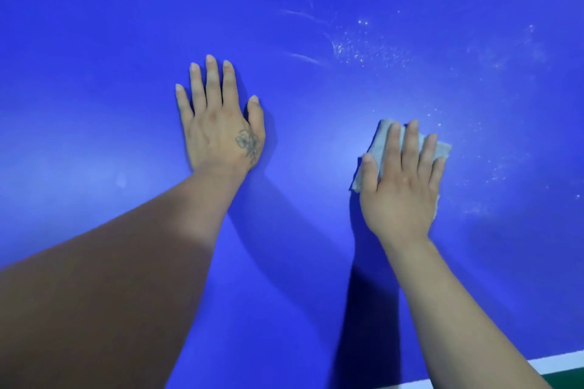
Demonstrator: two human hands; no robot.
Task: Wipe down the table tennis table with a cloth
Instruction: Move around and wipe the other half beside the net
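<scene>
My right hand (pixel 401 180) presses flat on the cloth (pixel 379 148), my left hand (pixel 218 123) lies open and empty on the table (pixel 94 57), and white dust (pixel 369 47) beyond my fingers remains to be wiped.

No lettering seems readable anywhere on the blue table (pixel 94 41).

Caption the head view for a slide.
Right hand presses a cloth on the blue table; left hand braces flat.
</scene>
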